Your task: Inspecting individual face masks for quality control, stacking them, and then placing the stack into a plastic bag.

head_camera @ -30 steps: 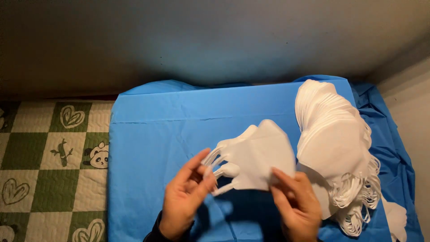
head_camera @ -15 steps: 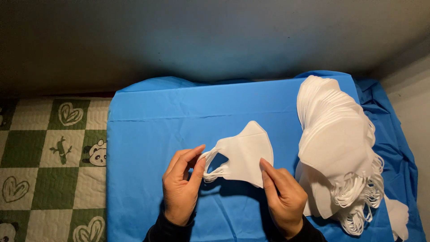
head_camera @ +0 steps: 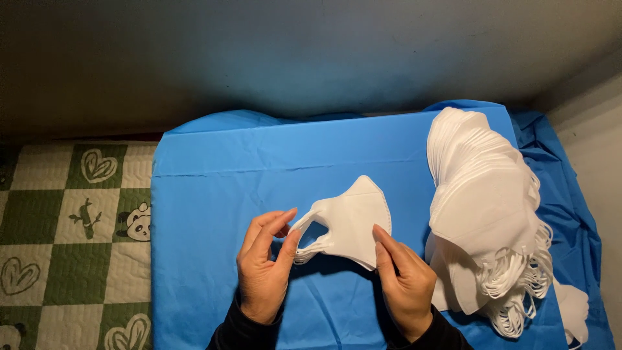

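Note:
A single white folded face mask is held just above the blue sheet. My left hand pinches the mask's ear loops at its left end between thumb and fingers. At the mask's lower right edge, my right hand grips it with fingertips. To the right lies a long fanned stack of white masks, their ear loops bunched at the near end. The stack is apart from both hands.
The blue sheet covers a flat surface. Left of it is a green and cream checkered quilt with heart and animal prints. A dark wall runs along the back, and a pale wall stands at the right.
The mask has been lowered and pulled left, away from the stack. It now looks narrower, with my left hand on its ear loops. Both hands sit lower on the sheet.

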